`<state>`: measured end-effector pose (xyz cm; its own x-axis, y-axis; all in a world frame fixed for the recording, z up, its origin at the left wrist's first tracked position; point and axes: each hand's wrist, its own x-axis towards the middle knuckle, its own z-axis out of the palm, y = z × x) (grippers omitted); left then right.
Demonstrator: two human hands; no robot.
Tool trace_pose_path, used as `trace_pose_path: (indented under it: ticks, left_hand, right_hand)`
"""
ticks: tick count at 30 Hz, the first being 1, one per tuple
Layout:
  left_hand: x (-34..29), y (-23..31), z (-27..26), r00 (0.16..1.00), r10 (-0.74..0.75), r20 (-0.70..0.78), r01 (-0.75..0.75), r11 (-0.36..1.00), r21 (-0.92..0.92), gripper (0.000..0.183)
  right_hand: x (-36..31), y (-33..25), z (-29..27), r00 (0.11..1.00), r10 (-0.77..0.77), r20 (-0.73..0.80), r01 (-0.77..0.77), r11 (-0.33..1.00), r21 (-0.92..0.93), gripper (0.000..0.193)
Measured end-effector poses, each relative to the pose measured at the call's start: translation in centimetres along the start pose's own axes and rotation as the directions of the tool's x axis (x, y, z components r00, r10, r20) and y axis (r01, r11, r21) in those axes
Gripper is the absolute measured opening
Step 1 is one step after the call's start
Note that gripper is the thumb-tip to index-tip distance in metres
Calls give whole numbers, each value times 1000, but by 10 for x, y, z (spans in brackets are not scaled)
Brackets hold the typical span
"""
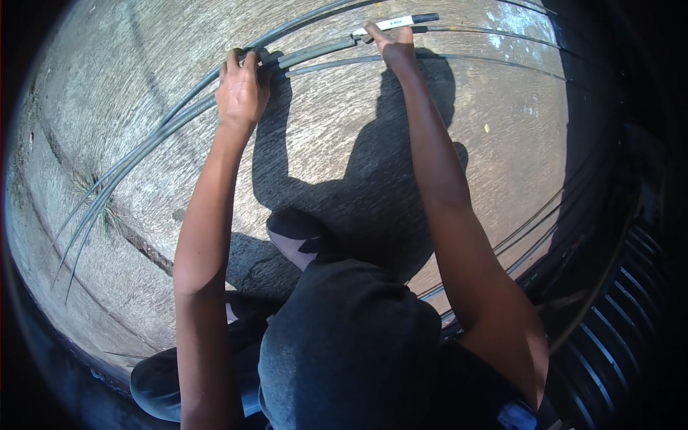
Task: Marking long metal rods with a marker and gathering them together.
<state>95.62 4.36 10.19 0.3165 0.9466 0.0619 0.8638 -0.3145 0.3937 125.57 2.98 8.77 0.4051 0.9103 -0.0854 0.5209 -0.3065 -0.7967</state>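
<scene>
Grey cables (315,51), white slender tool (395,24) with black end, streaked grey-tan concrete (315,129), green grass tuft (107,215), plain dark grey fabric (347,344).

We cannot see the stretch of grey cables (188,116) behind the left hand (242,93), nor the part of the white, black-ended tool (391,24) that the right hand (396,47) covers; its kind escapes us. We lose the uppermost cable (308,15) at the top edge and the slatted object (596,362) partly in shadow.
</scene>
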Motion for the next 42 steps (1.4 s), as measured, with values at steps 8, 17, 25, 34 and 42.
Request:
trace_pose_path:
  ticks: [8, 17, 25, 34, 42]
  left_hand:
    - [-1, 0, 1, 1000, 6, 7, -6, 1000, -4, 35]
    - [-2, 0, 0, 1000, 23, 6, -23, 1000, 5, 32]
    - [-3, 0, -1, 998, 49, 26, -51, 997, 59, 30]
    - [-2, 2, -1, 1000, 10, 17, -11, 999, 43, 27]
    - [-3, 3, -3, 1000, 23, 14, -24, 998, 49, 27]
  right_hand:
    - [-1, 5, -2, 999, 18, 43, -18, 1000, 12, 26]
    - [0, 6, -3, 999, -39, 20, 39, 999, 6, 27]
    - [3, 8, 1, 1000, 7, 7, -7, 999, 45, 24]
    - [-7, -10, -5, 999, 31, -10, -30, 997, 67, 43]
    - [-6, -4, -1, 996, 74, -41, -69, 992, 107, 32]
